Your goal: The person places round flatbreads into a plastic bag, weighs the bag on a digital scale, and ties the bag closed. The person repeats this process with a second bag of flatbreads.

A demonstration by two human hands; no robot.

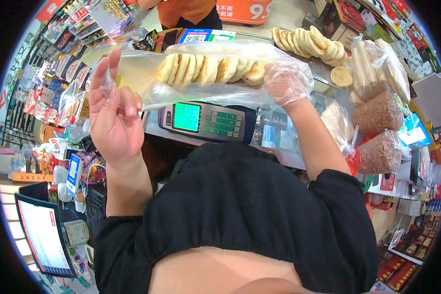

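Observation:
A row of round, browned flatbreads (213,70) lies inside a long clear plastic bag (139,62) above the weighing scale (205,121). At the bag's left end is my left hand (115,114), palm up, with thin plastic caught between thumb and fingers. Clear plastic wraps my right hand (286,82), which touches the flatbread at the row's right end. The plastic and its creases hide how those fingers are closed. The scale's display is lit green, and its keypad faces me.
More flatbreads (308,44) lie on the glass counter (275,139) at the back right. Bagged thin wrappers (375,66) and bags of brown granular food (378,110) stand to the right. Across the counter is a person in an orange top (187,11). A monitor (42,235) stands lower left.

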